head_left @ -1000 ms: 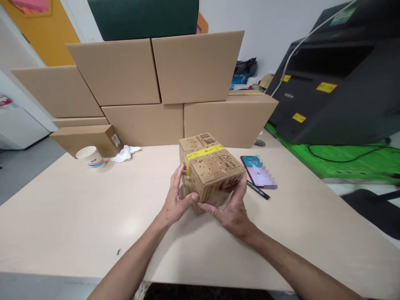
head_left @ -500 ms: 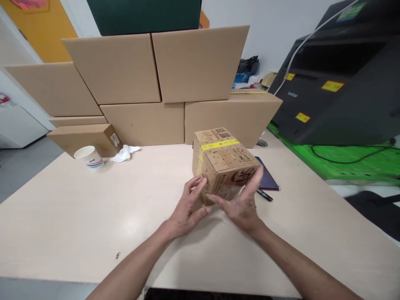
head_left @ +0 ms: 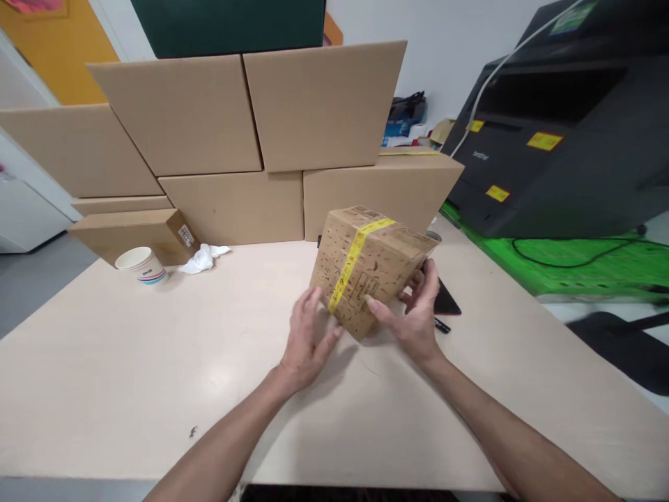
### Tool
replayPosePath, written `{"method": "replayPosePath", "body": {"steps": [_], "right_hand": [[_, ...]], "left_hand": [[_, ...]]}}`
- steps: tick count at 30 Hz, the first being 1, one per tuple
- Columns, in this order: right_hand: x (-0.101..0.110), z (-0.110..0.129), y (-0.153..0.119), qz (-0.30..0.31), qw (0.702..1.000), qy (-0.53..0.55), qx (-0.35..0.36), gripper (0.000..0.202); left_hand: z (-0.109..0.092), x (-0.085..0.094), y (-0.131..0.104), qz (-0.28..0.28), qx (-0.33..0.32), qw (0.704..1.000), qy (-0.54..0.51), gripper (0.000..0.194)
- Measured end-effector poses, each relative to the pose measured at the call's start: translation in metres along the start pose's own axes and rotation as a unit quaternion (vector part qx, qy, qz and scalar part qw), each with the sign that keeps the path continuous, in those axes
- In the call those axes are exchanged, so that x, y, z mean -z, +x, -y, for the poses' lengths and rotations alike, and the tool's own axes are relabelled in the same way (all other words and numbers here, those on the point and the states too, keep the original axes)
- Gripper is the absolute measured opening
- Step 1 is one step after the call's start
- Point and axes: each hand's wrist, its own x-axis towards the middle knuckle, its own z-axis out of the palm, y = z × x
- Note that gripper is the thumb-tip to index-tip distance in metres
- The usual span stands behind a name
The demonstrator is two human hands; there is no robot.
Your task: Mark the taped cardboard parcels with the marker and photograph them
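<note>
A small brown cardboard box (head_left: 373, 275), speckled with dark marks and banded with yellow tape, is tilted above the white table. My right hand (head_left: 412, 314) grips its right side, with the thumb on the near face and the fingers round the far side of the edge. At the lower left corner, my left hand (head_left: 308, 338) holds the box, its fingers on the left side and its thumb under the near edge. A dark flat object (head_left: 447, 301) and a black marker (head_left: 442, 325) lie behind my right hand, partly covered.
Large cardboard boxes (head_left: 230, 206) are stacked along the back of the table (head_left: 157, 376). A paper cup (head_left: 141, 265) and a crumpled tissue (head_left: 203, 258) stand by a flat box (head_left: 125, 233) at left. A black printer (head_left: 554, 153) is on the right, over a green surface.
The box has been turned and tipped in my hands, so a side with yellow tape now faces me. My right hand has shifted from its front corner to its right side.
</note>
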Motion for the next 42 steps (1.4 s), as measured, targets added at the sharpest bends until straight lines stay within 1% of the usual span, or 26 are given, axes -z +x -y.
{"method": "replayPosePath", "body": {"steps": [1, 2, 3, 5, 7, 8, 10, 13, 15, 18, 21, 23, 25, 27, 29, 31, 33, 34, 36, 39, 42], "right_hand": [[0.001, 0.002, 0.002, 0.006, 0.998, 0.053, -0.039, 0.116], [0.003, 0.004, 0.004, 0.012, 0.991, 0.106, -0.084, 0.107], [0.004, 0.005, 0.006, 0.019, 0.979, 0.152, -0.133, 0.095], [0.005, 0.005, 0.009, 0.040, 0.950, 0.209, -0.229, 0.070], [0.005, 0.003, 0.011, 0.070, 0.924, 0.227, -0.300, 0.051], [0.005, 0.001, 0.012, 0.083, 0.914, 0.231, -0.323, 0.047], [0.004, -0.003, 0.012, 0.092, 0.902, 0.237, -0.348, 0.046], [0.003, -0.007, 0.012, 0.068, 0.902, 0.241, -0.352, 0.049], [0.002, -0.007, 0.012, 0.054, 0.906, 0.244, -0.341, 0.050], [-0.001, -0.005, 0.011, 0.051, 0.907, 0.255, -0.330, 0.050], [-0.003, -0.004, 0.009, 0.055, 0.907, 0.269, -0.319, 0.057], [-0.004, -0.005, 0.008, 0.068, 0.912, 0.271, -0.300, 0.061], [-0.003, -0.009, 0.007, 0.089, 0.920, 0.266, -0.276, 0.064], [0.000, -0.015, 0.005, 0.120, 0.925, 0.259, -0.252, 0.065], [0.005, -0.022, 0.004, 0.151, 0.927, 0.252, -0.234, 0.066], [0.009, -0.028, 0.004, 0.170, 0.930, 0.241, -0.217, 0.066], [0.013, -0.032, 0.004, 0.184, 0.934, 0.230, -0.201, 0.069], [0.014, -0.033, 0.005, 0.190, 0.936, 0.225, -0.191, 0.071], [0.015, -0.035, 0.006, 0.192, 0.944, 0.212, -0.166, 0.074], [0.017, -0.037, 0.008, 0.195, 0.952, 0.186, -0.145, 0.072], [0.018, -0.035, 0.009, 0.227, 0.948, 0.156, -0.160, 0.072]], "left_hand": [[0.001, 0.003, 0.001, -0.044, 0.041, 0.998, -0.010, 0.084], [0.001, 0.006, 0.003, -0.074, 0.082, 0.994, -0.028, 0.088], [0.002, 0.009, 0.004, -0.090, 0.114, 0.988, -0.054, 0.091], [0.000, 0.016, 0.007, -0.095, 0.146, 0.977, -0.123, 0.091], [-0.004, 0.021, 0.009, -0.079, 0.137, 0.969, -0.188, 0.085], [-0.007, 0.023, 0.011, -0.071, 0.125, 0.967, -0.208, 0.081], [-0.013, 0.026, 0.013, -0.062, 0.097, 0.966, -0.230, 0.074], [-0.017, 0.030, 0.014, -0.063, 0.083, 0.968, -0.230, 0.072], [-0.016, 0.032, 0.014, -0.059, 0.086, 0.968, -0.227, 0.071], [-0.013, 0.032, 0.012, -0.048, 0.089, 0.966, -0.237, 0.067], [-0.013, 0.031, 0.013, -0.073, 0.101, 0.956, -0.267, 0.062], [-0.015, 0.031, 0.015, -0.104, 0.125, 0.935, -0.315, 0.058], [-0.019, 0.033, 0.018, -0.131, 0.159, 0.904, -0.374, 0.054], [-0.022, 0.036, 0.021, -0.143, 0.203, 0.871, -0.425, 0.049], [-0.023, 0.038, 0.023, -0.145, 0.251, 0.836, -0.466, 0.047], [-0.023, 0.039, 0.023, -0.138, 0.295, 0.803, -0.499, 0.048], [-0.023, 0.039, 0.023, -0.124, 0.312, 0.785, -0.521, 0.052], [-0.022, 0.039, 0.022, -0.116, 0.308, 0.785, -0.525, 0.055], [-0.021, 0.038, 0.021, -0.108, 0.278, 0.803, -0.515, 0.058], [-0.018, 0.038, 0.019, -0.107, 0.211, 0.856, -0.459, 0.060], [-0.013, 0.039, 0.018, -0.089, 0.150, 0.906, -0.385, 0.062]]}}
